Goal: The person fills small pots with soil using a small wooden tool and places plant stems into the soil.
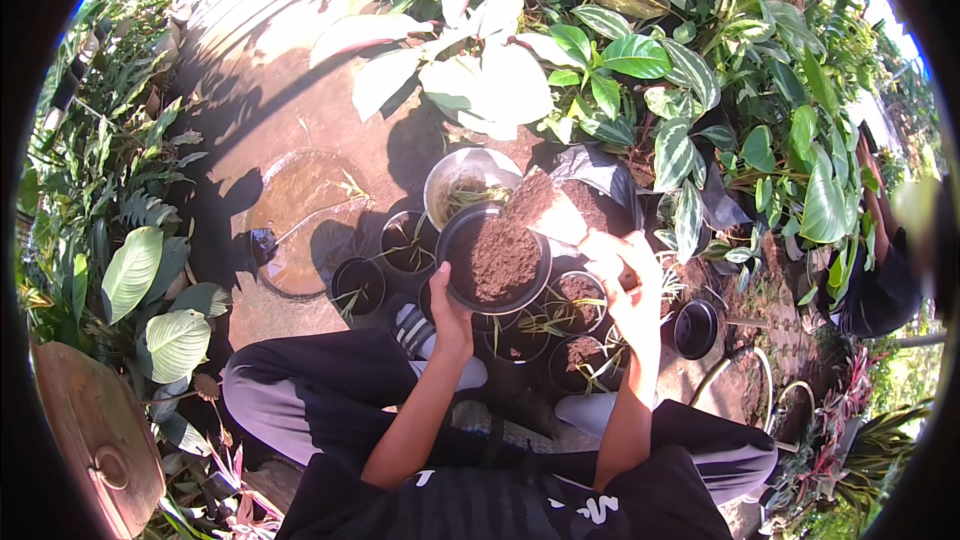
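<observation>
My left hand is closed on the side of a round black plant pot, its thumb up along the wall. Brown soil fills much of the pot. In my right hand is a trowel, its pale blade carrying soil and reaching over the pot's upper right rim. A dark plastic bag of soil lies just beyond the blade. Past the held pot sits a pale bowl with cut or uprooted green plants in it.
Several small black pots with thin seedlings stand below and left of the held pot, including one pot. A black pot sits at right, near a pale hose. Leafy plants crowd the far right. Another person shows at the right edge.
</observation>
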The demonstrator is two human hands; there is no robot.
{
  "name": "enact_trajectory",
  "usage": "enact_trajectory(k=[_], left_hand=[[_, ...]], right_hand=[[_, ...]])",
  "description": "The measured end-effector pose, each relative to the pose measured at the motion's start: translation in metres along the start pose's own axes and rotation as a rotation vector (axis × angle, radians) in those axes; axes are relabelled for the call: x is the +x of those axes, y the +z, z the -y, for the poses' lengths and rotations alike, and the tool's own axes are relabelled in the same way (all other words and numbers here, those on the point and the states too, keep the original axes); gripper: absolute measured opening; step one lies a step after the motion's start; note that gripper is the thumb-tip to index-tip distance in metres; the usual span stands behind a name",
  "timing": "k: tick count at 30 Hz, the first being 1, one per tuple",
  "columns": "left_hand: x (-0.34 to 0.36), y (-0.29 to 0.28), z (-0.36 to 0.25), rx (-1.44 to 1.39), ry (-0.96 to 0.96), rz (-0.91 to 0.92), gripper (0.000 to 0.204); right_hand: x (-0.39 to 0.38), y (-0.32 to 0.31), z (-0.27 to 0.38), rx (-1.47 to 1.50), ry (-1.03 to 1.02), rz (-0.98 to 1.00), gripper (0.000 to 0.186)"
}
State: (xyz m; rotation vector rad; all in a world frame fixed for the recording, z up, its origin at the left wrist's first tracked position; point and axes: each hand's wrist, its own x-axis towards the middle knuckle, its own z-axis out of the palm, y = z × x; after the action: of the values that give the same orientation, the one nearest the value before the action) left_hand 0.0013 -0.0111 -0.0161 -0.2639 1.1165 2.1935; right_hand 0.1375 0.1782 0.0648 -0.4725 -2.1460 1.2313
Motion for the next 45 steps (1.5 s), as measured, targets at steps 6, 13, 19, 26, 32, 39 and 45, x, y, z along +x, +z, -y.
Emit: enact_trajectory(k=[6,13,19,26,32,39,45], left_hand=[[0.001,-0.001,-0.001,-0.026,-0.011,0.041,0.06],[0.006,-0.008,0.003,0.031,-0.001,0.03,0.056],[0.006,-0.013,0.007,0.12,-0.009,0.053,0.058],[0.005,-0.01,0.003,0.086,-0.019,0.104,0.059],[0.007,-0.012,0.003,0.087,0.03,0.053,0.06],[0.007,-0.009,0.001,-0.011,0.056,0.035,0.042],[0.009,-0.016,0.005,0.106,0.051,0.072,0.06]], right_hand=[[0.003,0.022,0.017,-0.221,-0.147,0.001,0.036],[0.003,0.009,0.023,-0.187,-0.069,0.022,0.039],[-0.001,-0.002,0.032,-0.287,0.057,0.247,0.035],[0.001,0.013,0.032,-0.256,0.023,0.131,0.04],[-0.001,-0.002,0.046,-0.464,0.054,0.104,0.038],[-0.001,-0.003,0.051,-0.205,0.088,0.133,0.032],[-0.004,0.005,0.049,-0.334,0.191,0.364,0.029]])
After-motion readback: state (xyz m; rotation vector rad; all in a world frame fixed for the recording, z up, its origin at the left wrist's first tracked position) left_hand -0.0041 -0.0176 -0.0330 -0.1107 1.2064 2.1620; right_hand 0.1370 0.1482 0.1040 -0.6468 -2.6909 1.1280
